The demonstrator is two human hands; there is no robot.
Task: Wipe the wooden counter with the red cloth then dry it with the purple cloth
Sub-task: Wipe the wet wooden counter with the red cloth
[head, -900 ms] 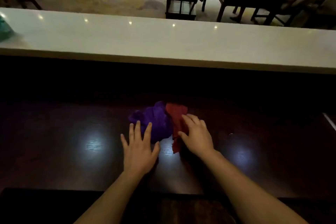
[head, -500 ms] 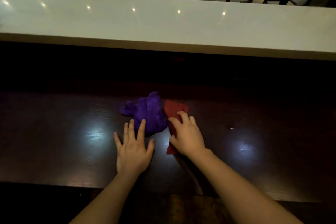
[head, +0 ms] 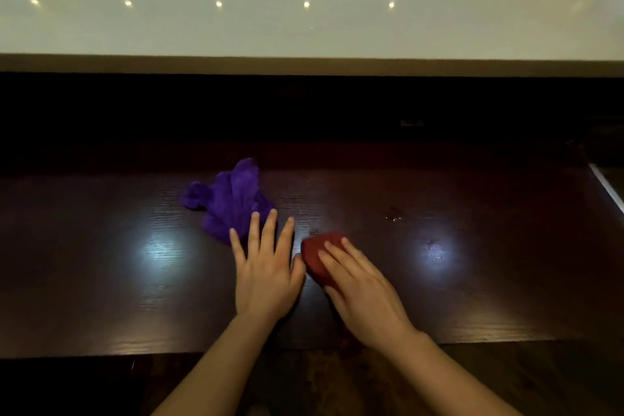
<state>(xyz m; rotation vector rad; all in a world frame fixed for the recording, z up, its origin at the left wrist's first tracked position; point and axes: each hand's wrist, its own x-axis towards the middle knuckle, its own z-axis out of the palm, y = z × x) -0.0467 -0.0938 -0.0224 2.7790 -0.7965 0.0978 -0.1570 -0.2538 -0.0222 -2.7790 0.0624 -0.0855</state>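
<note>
1. Wiping step, just getting going: my R hand (head: 363,294) lies palm-down on the red cloth (head: 319,258), fingers stretched out close together, pressing it flat to the counter (head: 472,280) rather than pinching it.
2. L hand (head: 266,275) is flat on the bare wood just left of the red cloth, fingers spread, holding nothing; fingertips sit at the near edge of the purple cloth (head: 231,203).
3. Purple cloth is crumpled, further back & left, not in use; the drying step isn't started.
4. Next move, I'd say: slide the red cloth sideways w/ steady downward pressure, prob. toward the small wet-looking specks (head: 393,216) to the right. Cloth is bunched, so it may roll under my palm.
5. Hard to see: dim light, glare patches hide the wood's state; can't tell wet from dry. Most of the red cloth is under my hand. Back of the counter is lost in shadow below the white ledge (head: 304,27).
</note>
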